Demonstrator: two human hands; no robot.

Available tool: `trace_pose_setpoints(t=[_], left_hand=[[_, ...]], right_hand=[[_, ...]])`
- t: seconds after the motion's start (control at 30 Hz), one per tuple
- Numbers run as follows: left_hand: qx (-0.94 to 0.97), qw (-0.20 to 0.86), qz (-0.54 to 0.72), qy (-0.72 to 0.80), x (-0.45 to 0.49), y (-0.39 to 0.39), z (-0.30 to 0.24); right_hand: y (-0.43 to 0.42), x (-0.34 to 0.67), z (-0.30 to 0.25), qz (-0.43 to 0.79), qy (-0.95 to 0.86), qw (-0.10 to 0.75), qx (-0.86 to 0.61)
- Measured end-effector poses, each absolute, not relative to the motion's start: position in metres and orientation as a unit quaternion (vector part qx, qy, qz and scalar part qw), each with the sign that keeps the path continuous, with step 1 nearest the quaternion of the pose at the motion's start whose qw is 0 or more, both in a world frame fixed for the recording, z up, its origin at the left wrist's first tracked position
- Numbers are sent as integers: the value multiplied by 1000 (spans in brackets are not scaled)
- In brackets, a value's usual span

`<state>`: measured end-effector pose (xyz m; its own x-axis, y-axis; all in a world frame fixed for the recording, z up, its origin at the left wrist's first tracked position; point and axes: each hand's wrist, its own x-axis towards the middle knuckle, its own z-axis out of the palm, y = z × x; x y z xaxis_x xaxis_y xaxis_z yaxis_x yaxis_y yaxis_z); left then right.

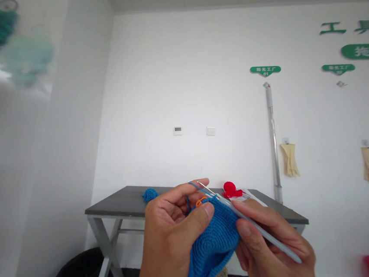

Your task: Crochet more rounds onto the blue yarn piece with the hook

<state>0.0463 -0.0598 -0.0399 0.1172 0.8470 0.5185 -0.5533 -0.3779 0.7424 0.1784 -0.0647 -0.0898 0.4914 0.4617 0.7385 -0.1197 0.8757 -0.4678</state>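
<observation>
Presently, the right hand [272,255] is gripping the crochet hook [265,234], pointing it toward ten o'clock; at nine o'clock from this hand, the left hand [169,238] is pinching the blue crocheted piece [213,236].

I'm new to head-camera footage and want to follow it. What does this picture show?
There is no machine here: a person works bare-handed, filmed by a camera worn on the head, looking forward and down. The left hand pinches a blue crochet piece near its upper edge. The right hand holds a crochet hook, its thin metal end near that edge. Behind, on the dark table, are blue yarn and what looks like red yarn.
</observation>
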Motion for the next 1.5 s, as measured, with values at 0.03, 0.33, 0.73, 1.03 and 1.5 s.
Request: trace_pose_setpoints(t=[0.03, 0.33, 0.73, 1.03, 1.5], left_hand=[[517, 544, 646, 136, 45, -60, -39], [507, 588, 620, 119, 40, -60, -30], [506, 604, 613, 57, 44, -43, -35], [543, 557, 626, 54, 45, -44, -41], [574, 490, 651, 81, 46, -43, -47]], right_hand=[[-65, 179, -91, 180, -476, 843, -175], [-62, 184, -91, 251, -477, 825, -170], [-46, 194, -90, 230, -540, 800, -122], [-37, 201, -91, 165, -575, 796, -98], [-31, 201, -88, 55, -607, 790, -63]])
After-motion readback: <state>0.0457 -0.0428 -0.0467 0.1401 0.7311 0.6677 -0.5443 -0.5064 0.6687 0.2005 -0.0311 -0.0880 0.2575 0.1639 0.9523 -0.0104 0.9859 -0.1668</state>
